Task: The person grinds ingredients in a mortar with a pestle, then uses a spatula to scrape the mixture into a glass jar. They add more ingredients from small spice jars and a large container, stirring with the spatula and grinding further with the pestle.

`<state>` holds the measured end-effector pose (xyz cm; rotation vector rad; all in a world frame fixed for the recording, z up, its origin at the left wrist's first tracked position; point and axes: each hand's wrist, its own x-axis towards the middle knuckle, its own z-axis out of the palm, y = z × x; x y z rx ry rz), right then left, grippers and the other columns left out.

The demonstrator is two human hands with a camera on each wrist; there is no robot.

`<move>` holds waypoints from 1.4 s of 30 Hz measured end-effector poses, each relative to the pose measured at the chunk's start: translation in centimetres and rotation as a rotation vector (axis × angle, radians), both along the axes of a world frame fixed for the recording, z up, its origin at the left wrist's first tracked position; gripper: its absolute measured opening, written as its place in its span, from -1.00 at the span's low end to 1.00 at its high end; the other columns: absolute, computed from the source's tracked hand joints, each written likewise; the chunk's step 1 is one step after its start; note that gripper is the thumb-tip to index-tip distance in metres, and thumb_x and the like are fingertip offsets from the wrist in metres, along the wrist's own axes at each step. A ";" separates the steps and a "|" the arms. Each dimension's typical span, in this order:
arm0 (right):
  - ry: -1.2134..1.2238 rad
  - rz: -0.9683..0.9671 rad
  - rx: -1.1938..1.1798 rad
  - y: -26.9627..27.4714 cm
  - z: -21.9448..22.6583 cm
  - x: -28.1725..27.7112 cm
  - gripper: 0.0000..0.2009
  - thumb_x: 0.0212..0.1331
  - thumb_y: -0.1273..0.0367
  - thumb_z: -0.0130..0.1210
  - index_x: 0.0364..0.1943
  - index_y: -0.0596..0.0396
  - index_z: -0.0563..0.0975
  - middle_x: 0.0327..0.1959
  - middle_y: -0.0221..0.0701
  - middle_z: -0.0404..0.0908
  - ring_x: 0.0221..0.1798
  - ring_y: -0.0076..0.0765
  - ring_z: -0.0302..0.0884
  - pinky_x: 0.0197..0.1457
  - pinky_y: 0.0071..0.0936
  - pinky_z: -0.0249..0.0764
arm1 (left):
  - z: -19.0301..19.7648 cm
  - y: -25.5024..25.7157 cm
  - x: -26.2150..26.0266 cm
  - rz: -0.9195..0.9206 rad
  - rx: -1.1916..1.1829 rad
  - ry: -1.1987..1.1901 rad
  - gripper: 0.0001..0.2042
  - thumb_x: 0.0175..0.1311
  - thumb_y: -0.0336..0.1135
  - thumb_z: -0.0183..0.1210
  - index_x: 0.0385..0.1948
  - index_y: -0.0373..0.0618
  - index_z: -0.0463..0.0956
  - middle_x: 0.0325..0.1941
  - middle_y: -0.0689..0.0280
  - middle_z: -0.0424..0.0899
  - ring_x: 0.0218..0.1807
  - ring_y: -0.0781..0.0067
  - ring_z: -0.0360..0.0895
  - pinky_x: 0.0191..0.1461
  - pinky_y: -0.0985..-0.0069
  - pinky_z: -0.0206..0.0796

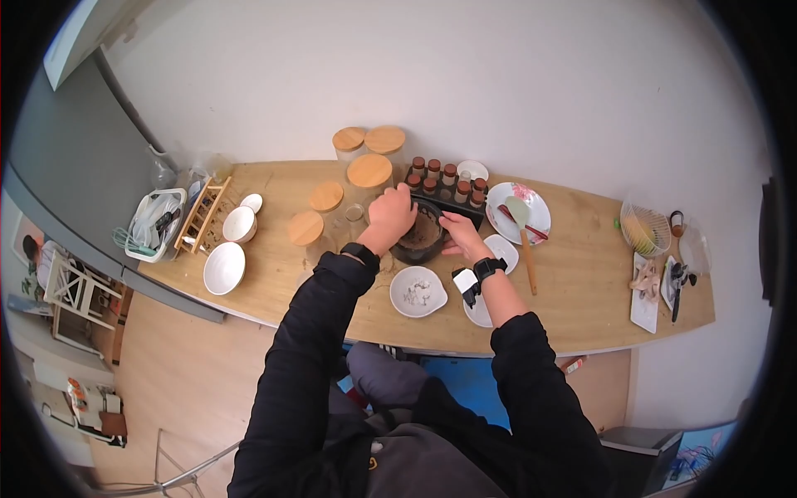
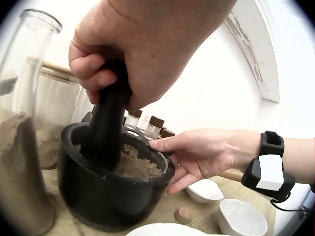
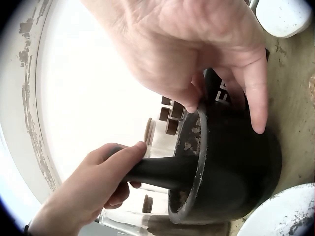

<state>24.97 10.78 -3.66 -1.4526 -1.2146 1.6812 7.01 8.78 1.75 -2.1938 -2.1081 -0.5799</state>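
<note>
A dark stone mortar (image 2: 108,196) stands on the wooden table, with brown ground powder (image 2: 138,166) inside and some on its rim. My left hand (image 1: 392,217) grips the black pestle (image 2: 104,130) from above, fingers wrapped round its upper end. The pestle leans in the mortar, its lower end hidden behind the near wall. At the mortar's right side, my right hand (image 3: 211,54) holds it, thumb on the rim and fingers spread along the outer wall. A white spouted bowl (image 1: 418,292) with pale bits sits just in front of the mortar.
Glass jars with wooden lids (image 1: 369,171) stand left of the mortar. Behind it is a black rack of small brown-capped bottles (image 1: 448,192). To the right lie small white dishes (image 1: 501,254) and a floral plate (image 1: 503,197) with a spatula (image 1: 525,241). White bowls (image 1: 224,268) sit far left.
</note>
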 end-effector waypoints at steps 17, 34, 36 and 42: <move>0.015 -0.034 -0.006 0.1 -0.8 0.0 -0.56 0.28 0.19 -0.02 0.24 -0.11 0.35 -0.14 -0.32 0.57 -0.37 -0.14 0.61 -0.26 -0.17 0.60 | 1.2 1.1 0.6 -0.297 -0.153 0.125 -0.72 0.18 -0.12 0.07 -0.23 -0.11 0.35 -0.29 0.08 0.55 -0.26 0.03 0.59 -0.25 0.15 0.44; -0.045 -0.071 0.002 -0.1 -0.6 -0.4 -0.57 0.28 0.17 -0.01 0.23 -0.15 0.37 -0.11 -0.36 0.56 -0.40 -0.24 0.59 -0.28 -0.23 0.60 | 0.2 2.1 2.1 -0.381 0.043 0.088 -0.78 0.11 -0.23 0.10 -0.24 -0.07 0.41 -0.34 0.10 0.52 -0.34 0.05 0.60 -0.33 0.20 0.46; -0.034 -0.053 -0.001 0.0 -0.7 -0.4 -0.56 0.28 0.16 -0.01 0.25 -0.17 0.35 -0.03 -0.35 0.55 -0.37 -0.20 0.60 -0.26 -0.22 0.59 | 0.2 1.2 2.3 -0.436 -0.036 0.050 -0.78 0.19 -0.18 0.06 -0.24 -0.06 0.36 -0.29 0.09 0.50 -0.30 0.03 0.57 -0.27 0.16 0.42; 0.007 -0.072 0.019 0.0 -1.2 -0.3 -0.58 0.27 0.19 -0.01 0.21 -0.11 0.39 -0.24 -0.36 0.58 -0.44 -0.28 0.58 -0.30 -0.20 0.60 | 0.7 2.1 0.6 -0.371 -0.066 0.138 -0.77 0.16 -0.19 0.08 -0.21 -0.06 0.38 -0.29 0.13 0.51 -0.31 0.03 0.58 -0.31 0.16 0.44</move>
